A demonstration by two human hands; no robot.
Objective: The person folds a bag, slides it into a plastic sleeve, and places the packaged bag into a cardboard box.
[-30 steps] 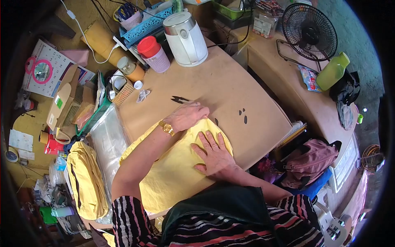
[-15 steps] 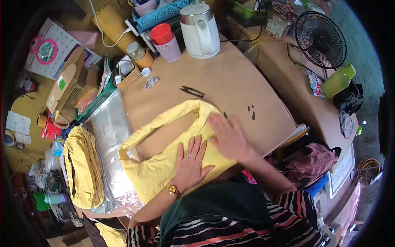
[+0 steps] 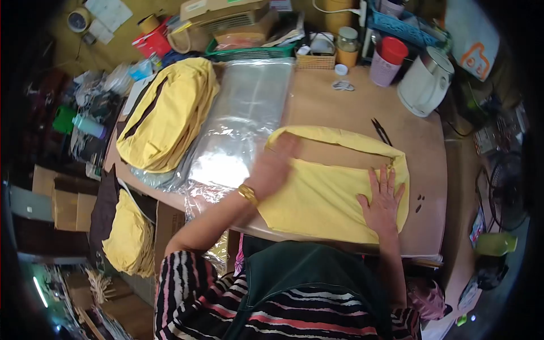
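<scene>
A yellow cloth bag point(image 3: 323, 198) lies flat on the brown tabletop, its wide strap looped above the body. My left hand point(image 3: 277, 167), with a gold watch at the wrist, is over the bag's left end; motion smears its fingers. My right hand point(image 3: 382, 201) rests flat on the bag's right part, fingers spread. Black thread snips point(image 3: 382, 132) lie just beyond the strap at the upper right. Small dark pieces point(image 3: 419, 204) lie to the right of the bag.
Stacked yellow bags point(image 3: 170, 116) and clear plastic sheets point(image 3: 249, 107) are on the left. Along the back stand a green basket point(image 3: 255, 52), a jar point(image 3: 347, 46), a red-lidded cup point(image 3: 391, 59) and a white kettle point(image 3: 426, 82). More yellow cloth point(image 3: 130, 235) hangs at lower left.
The view has swung left. The bag now lies straighter, with its strap at the top. My left hand has moved to its left end, and my right hand now lies flat on its right part.
</scene>
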